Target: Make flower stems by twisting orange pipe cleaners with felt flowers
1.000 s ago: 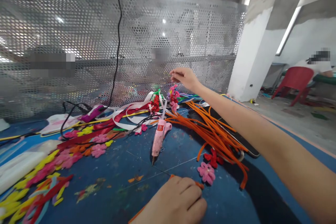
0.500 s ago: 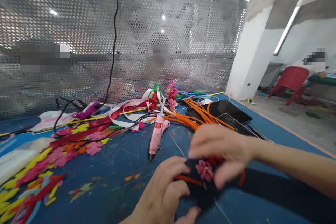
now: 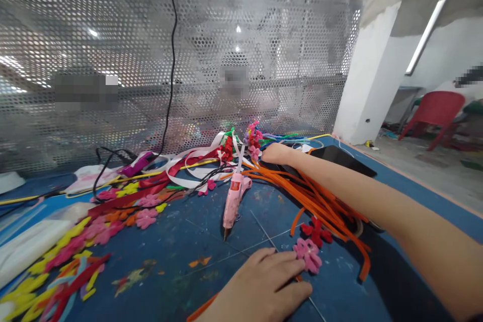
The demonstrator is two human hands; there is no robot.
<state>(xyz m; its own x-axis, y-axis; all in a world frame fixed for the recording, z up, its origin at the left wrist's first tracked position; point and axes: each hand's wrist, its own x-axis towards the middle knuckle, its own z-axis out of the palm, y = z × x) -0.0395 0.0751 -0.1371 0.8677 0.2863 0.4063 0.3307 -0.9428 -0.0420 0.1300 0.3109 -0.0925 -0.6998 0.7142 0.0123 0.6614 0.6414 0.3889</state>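
My left hand (image 3: 260,287) lies near the front of the blue table (image 3: 181,241), fingers curled down onto an orange felt strip (image 3: 202,308), fingertips beside a pink felt flower (image 3: 308,254). A red felt flower (image 3: 316,230) sits just behind it. My right hand (image 3: 276,153) reaches far across the table and rests closed on the top of a bundle of orange felt strips (image 3: 320,198), next to a small bunch of finished pink and red flowers (image 3: 252,140). A pink glue gun (image 3: 233,201) lies between the two hands, nozzle toward me.
Felt flowers and strips in pink, yellow, orange and red (image 3: 83,241) are scattered at left. White and red ribbons (image 3: 188,161) and a black cable (image 3: 169,85) lie before a perforated metal screen (image 3: 151,60). A dark phone (image 3: 339,158) lies at right. A red chair (image 3: 433,115) stands beyond.
My right hand came back to the pink flower by my left hand, then reached out again to the far end of the orange strips. The pink flower now lies beside my left fingertips.
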